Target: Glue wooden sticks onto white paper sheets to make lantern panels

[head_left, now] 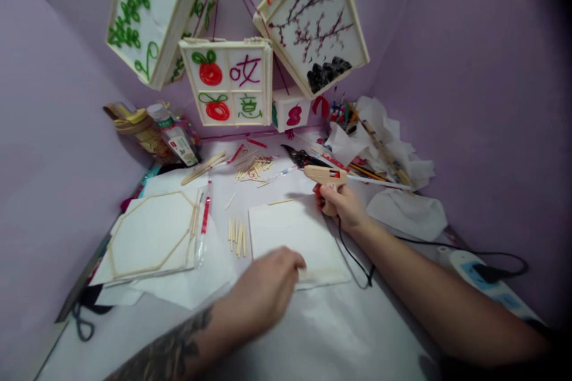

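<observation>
My right hand [351,209] is wrapped around the handle of a beige hot glue gun [324,175], whose nozzle points left; a white glue stick [378,182] sticks out of its rear. Below it lies a white sheet [290,229] with a thin wooden stick [280,202] along its far edge. Over the sheet's near left part, my left hand [274,283] is slightly blurred, its fingers curled together; what they hold, if anything, I cannot make out. Several short wooden sticks [238,238] lie just left of the sheet.
Stick-framed lanterns [226,82] hang above the table. An octagonal stick frame [152,235] lies on papers at left. Bottles [181,143] stand at the back left; scissors [301,158] and crumpled paper [379,125] lie farther back. The gun's cord [429,243] runs to a power strip [491,289].
</observation>
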